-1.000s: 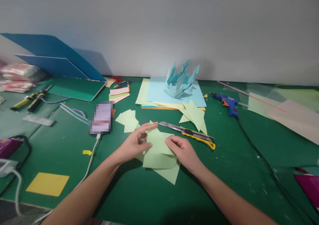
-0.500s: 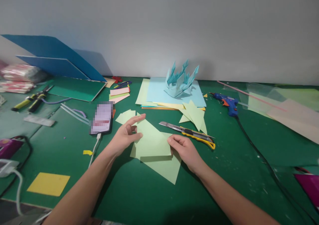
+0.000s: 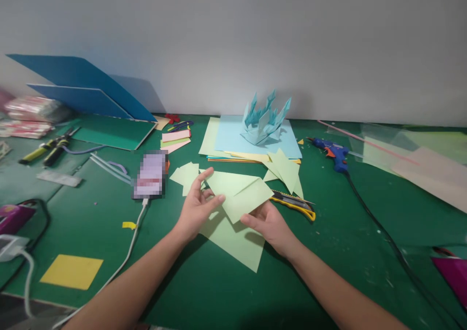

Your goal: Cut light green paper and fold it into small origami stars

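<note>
A piece of light green paper (image 3: pixel 241 193), with a fold or slit line across it, is lifted over the table between my hands. My left hand (image 3: pixel 197 208) holds its left edge, the thumb in front and the index finger stretched up along the side. My right hand (image 3: pixel 268 225) pinches the lower right edge, with its other fingers partly hidden behind the paper. Below lies a larger light green sheet (image 3: pixel 237 247) on the table. A yellow utility knife (image 3: pixel 294 203) lies just beyond my right hand, its blade end hidden by the raised paper.
Folded blue paper (image 3: pixel 264 120) stands on stacked sheets (image 3: pixel 222 140) at the back. Green paper pieces (image 3: pixel 286 169) lie near the knife. A phone (image 3: pixel 149 174) with a white cable is at left, a blue glue gun (image 3: pixel 337 155) at right, and pliers (image 3: pixel 54 150) far left.
The green paper has been turned and raised, its right side now tilted up over the knife's blade. My left hand has shifted slightly right; my right hand now grips lower on the edge.
</note>
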Demonstrator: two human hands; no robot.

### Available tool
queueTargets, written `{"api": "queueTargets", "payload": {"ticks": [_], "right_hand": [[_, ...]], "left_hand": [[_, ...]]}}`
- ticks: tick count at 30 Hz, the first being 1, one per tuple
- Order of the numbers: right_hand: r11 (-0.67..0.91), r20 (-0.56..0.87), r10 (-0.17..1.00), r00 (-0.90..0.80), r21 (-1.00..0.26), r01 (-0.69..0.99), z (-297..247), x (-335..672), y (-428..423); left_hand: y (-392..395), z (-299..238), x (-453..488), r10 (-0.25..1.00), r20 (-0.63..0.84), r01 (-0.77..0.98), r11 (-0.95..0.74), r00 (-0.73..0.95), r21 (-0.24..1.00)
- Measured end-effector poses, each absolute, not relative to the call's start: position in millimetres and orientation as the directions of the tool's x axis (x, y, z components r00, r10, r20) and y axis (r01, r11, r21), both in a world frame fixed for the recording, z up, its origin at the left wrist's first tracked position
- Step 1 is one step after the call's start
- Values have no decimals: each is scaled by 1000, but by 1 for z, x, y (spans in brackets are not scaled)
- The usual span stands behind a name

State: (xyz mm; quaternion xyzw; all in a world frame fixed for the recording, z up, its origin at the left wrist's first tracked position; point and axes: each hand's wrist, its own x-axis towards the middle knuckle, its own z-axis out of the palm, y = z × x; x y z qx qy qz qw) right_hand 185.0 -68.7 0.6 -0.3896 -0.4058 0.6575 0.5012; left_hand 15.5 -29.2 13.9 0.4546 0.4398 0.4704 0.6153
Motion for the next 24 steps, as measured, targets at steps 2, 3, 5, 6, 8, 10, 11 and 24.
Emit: {"api": "queueTargets", "payload": {"ticks": [2,3,5,6,8,10,11,24], "right_hand": [[-170,-127,979,-161,-942,-291,0,184,-70],[-161,-133,983,-123,-955,-251,-1,183,-71],[-106,-106,994,-9,-985,-140,-4,184,-71],[-60,-63,997,51,-996,-71,-5,185,-71],[81,92,987,133,-993,86,-6,187,-71],[288,317,944,87,-925,248,-6,189,-71],[395,425,905,28,-862,317,-6,190,-72],[737,614,660,-433,-420,530,-7,202,-70]], "left_hand": [[-32,11,21,976,-101,-155,132,194,979],[-33,9,22,971,-100,-141,132,218,981],[-33,5,23,960,-97,-114,131,264,985],[-32,3,23,958,-86,-99,117,275,988],[-30,2,22,964,-24,-51,39,266,998],[-28,2,20,968,55,29,-64,244,998],[-28,3,19,967,77,66,-96,243,993],[-29,11,19,930,-245,25,248,273,968]]}}
